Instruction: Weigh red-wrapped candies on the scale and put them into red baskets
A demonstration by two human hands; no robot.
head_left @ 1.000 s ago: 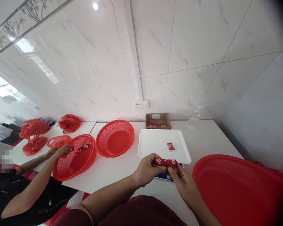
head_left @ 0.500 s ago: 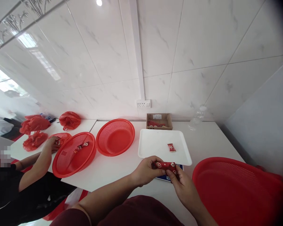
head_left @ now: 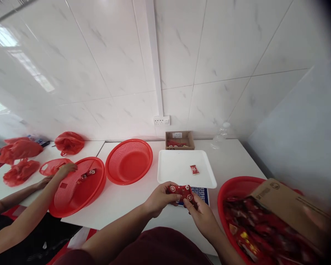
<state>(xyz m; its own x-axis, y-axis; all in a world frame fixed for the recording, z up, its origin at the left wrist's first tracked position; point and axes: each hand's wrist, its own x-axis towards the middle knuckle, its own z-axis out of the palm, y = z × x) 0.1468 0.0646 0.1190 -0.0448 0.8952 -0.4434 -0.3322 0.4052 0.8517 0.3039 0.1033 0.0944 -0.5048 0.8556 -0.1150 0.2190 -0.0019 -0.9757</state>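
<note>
Between my two hands is a small red packet (head_left: 179,190) with white flower-like prints. My left hand (head_left: 159,199) pinches its left end, thumb in front. The fingers of my right hand (head_left: 202,213) close on its right end. Just behind the packet lies a white tray (head_left: 167,162) with one small red wrapped piece (head_left: 194,169) on it. Under its front edge shows the blue keypad (head_left: 203,195) of a scale, partly covered by my hands.
At right, a red basket (head_left: 223,186) holds many red packets under a tilted cardboard box (head_left: 281,206); a blurred hand (head_left: 314,221) is by the box. Another red basket (head_left: 129,162), a small carton (head_left: 180,148) and a clear bottle (head_left: 220,137) stand behind. A co-worker's hand (head_left: 67,168) reaches over the left basket (head_left: 71,198).
Red packets and a tilted cardboard box have appeared in the right basket. The co-worker's arm has moved over the left basket. My hands still hold the packet, now turned slightly. The view has shifted.
</note>
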